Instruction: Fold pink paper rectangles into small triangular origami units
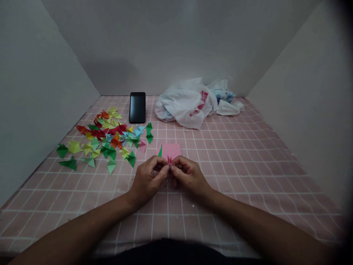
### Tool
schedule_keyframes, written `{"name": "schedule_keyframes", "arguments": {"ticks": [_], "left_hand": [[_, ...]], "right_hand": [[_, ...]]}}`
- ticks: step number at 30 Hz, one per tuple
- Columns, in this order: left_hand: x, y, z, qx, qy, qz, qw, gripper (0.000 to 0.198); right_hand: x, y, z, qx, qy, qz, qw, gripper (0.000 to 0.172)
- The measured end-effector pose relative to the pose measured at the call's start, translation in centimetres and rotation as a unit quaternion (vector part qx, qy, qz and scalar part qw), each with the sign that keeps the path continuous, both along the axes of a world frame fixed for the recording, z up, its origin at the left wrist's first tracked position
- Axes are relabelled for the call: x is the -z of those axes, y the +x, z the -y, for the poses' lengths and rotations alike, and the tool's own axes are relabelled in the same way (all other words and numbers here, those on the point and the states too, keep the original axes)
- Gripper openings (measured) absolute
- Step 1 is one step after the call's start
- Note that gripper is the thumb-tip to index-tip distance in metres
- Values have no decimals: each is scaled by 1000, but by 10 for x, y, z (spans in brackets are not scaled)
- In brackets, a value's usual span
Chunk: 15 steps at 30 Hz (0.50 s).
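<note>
My left hand [149, 180] and my right hand [187, 176] meet at the middle of the pink checked cloth [248, 165]. Both pinch a small folded pink paper piece [169, 160] between thumbs and fingertips; only its pointed top shows above the fingers. Just beyond the hands lies a flat stack of pink paper squares [171, 150], with a green sheet edge [160, 151] peeking out at its left. Both hands are closed on the folded piece.
A heap of several folded paper shapes [107, 138] in green, yellow, red, orange and blue spreads at the left. A black phone [137, 107] lies at the back. White plastic bags [190, 103] sit at the back right. Grey walls enclose three sides.
</note>
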<state>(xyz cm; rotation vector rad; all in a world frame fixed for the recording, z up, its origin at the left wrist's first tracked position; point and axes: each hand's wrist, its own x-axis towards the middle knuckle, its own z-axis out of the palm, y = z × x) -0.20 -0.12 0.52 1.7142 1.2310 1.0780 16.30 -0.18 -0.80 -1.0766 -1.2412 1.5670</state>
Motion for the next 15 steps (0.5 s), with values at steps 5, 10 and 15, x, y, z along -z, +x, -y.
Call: {"name": "schedule_keyframes", "arguments": {"ticks": [5, 10, 15], "left_hand": [[1, 0, 0, -20, 37, -31, 999, 7], [3, 1, 0, -14, 42, -12, 999, 4], [4, 1, 0, -16, 29, 5, 999, 3]], "right_hand": [[-2, -1, 1, -8, 0, 15, 1000, 17], [-2, 1, 1, -1, 17, 36, 999, 15], [-1, 0, 2, 14, 63, 36, 997, 13]]}}
